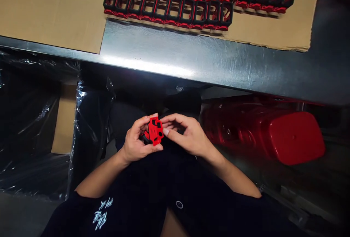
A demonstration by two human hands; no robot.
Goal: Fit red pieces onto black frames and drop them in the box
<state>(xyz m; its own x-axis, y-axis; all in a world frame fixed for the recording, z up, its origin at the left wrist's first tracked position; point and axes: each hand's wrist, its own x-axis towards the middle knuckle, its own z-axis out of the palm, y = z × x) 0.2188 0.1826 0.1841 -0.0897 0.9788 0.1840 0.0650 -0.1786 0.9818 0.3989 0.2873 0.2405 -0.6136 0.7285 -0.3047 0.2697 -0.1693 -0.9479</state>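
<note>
A small red plastic part with dark openings, and some black showing on its left side, is held in front of my body. My left hand grips it from the left, thumb on the lower edge and fingers at the top edge. From the other side, my right hand pinches at its right edge with thumb and curled fingers. The tips of some right-hand fingers are hidden behind the part.
Two rows of red-and-black plastic frames stand on a cardboard sheet on the metal table. Another cardboard sheet lies left. Below it, a container lined with dark plastic film stands. A glossy red plastic object is at right.
</note>
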